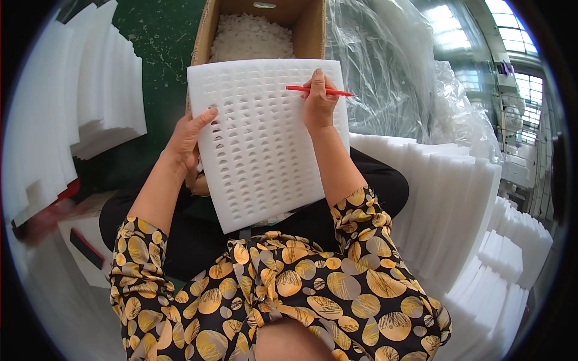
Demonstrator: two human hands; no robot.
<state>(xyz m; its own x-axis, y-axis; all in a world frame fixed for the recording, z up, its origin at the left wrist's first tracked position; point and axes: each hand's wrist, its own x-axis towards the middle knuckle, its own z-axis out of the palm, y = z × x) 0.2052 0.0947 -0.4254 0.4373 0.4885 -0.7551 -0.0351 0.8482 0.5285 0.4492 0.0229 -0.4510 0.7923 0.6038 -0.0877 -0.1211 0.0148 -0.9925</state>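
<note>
A white foam sheet (265, 198) with rows of small half-round cuts lies tilted above my lap, its far edge near a cardboard box. My left hand (188, 139) grips the sheet's left edge, thumb on top and fingers hidden beneath. A few cuts near that thumb look dark and open, while most others look white. Over the far right part of the sheet, my right hand (320, 103) is closed around a thin red pen-like stick (298, 88), its tip pointing right. Whether the right hand touches the foam I cannot tell.
Beyond the sheet stands an open cardboard box (309, 36) holding small white foam bits (253, 37). Stacks of white foam sheets rise at the left (102, 84) and right (439, 198). Clear plastic wrapping (379, 72) spreads at the far right. Green floor (159, 42) shows at the far left.
</note>
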